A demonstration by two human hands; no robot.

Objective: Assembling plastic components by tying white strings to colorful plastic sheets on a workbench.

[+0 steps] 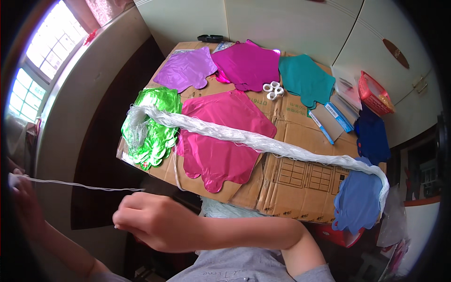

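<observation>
A thin white string (87, 186) stretches taut between my hands, off the near left of the cardboard. My left hand (26, 195), at the far left and partly dim, is closed on one end. My right hand (157, 220) is curled closed in front of my body; the string runs up to its knuckles, and the fingers hide the grip. A long thick hank of white string (225, 136) lies slantwise over the cardboard, its looped end on a stack of green foil balloons (152, 143). Beneath its middle lies a flat pink foil balloon (221, 164); its right end droops over blue balloons (357, 199).
The cardboard (300, 176) also carries flat purple (188, 68), magenta (246, 66) and teal balloons (305, 77), small white rings (271, 89) and blue-and-white packs (339, 117). A red basket (374, 93) and navy balloons (373, 136) sit right. Pale cabinets (286, 30) stand behind.
</observation>
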